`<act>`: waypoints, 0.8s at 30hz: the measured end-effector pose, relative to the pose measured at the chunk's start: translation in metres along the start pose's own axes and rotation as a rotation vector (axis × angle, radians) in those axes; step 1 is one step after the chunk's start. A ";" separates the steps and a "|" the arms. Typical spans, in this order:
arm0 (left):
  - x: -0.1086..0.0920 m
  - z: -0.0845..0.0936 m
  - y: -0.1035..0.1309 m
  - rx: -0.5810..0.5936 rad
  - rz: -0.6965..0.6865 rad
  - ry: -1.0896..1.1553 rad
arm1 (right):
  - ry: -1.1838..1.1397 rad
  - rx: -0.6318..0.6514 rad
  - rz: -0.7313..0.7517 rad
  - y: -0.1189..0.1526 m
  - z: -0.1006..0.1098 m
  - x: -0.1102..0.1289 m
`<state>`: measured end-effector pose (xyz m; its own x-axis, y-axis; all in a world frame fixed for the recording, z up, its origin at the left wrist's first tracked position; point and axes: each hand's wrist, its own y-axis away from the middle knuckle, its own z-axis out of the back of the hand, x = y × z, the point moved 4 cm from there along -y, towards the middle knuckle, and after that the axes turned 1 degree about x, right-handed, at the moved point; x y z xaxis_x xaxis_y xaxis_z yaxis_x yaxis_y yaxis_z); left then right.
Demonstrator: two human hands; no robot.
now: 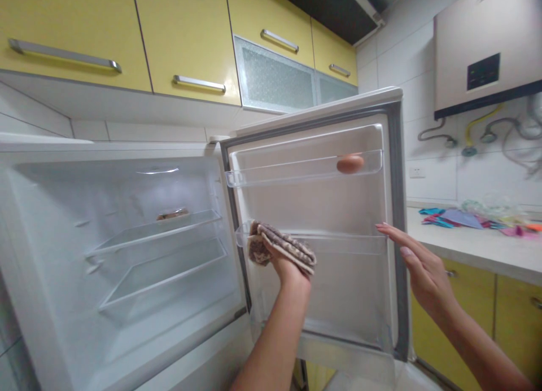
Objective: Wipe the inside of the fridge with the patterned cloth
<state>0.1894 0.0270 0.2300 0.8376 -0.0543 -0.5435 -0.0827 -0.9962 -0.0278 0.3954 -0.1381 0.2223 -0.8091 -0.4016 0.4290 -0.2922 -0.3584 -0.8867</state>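
My left hand [287, 268] holds a folded brown and cream cloth [292, 246] against the middle shelf [347, 245] on the inside of the open fridge door [322, 205]. The cloth hides most of the fingers and the left part of that shelf. Near the right end of the same shelf is my right hand [427, 272], its fingers stretched out and holding nothing. Whether its fingertips touch the door cannot be made out. A brown egg [350, 163] lies in the upper door shelf [288, 172], toward the right.
To the left, the fridge interior [55, 255] has two glass shelves, with a small brown item [172, 215] on the upper one. Yellow cabinets [186, 30] hang above. At right, a counter [474, 238] bears colourful cloths [461, 218] below a water heater [486, 52].
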 end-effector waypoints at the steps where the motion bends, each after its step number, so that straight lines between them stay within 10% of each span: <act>1: 0.014 -0.005 0.012 -0.003 0.088 0.039 | -0.003 0.010 0.004 0.000 0.001 -0.001; 12: 0.099 -0.043 0.087 0.450 0.491 0.235 | -0.105 0.043 -0.006 -0.001 0.004 -0.003; 24: 0.098 -0.036 0.098 0.526 0.563 0.274 | -0.115 0.043 -0.033 -0.002 0.003 -0.009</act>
<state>0.2826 -0.0782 0.2048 0.6917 -0.6197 -0.3708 -0.7158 -0.6561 -0.2390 0.4048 -0.1363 0.2209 -0.7349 -0.4823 0.4768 -0.2933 -0.4078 -0.8647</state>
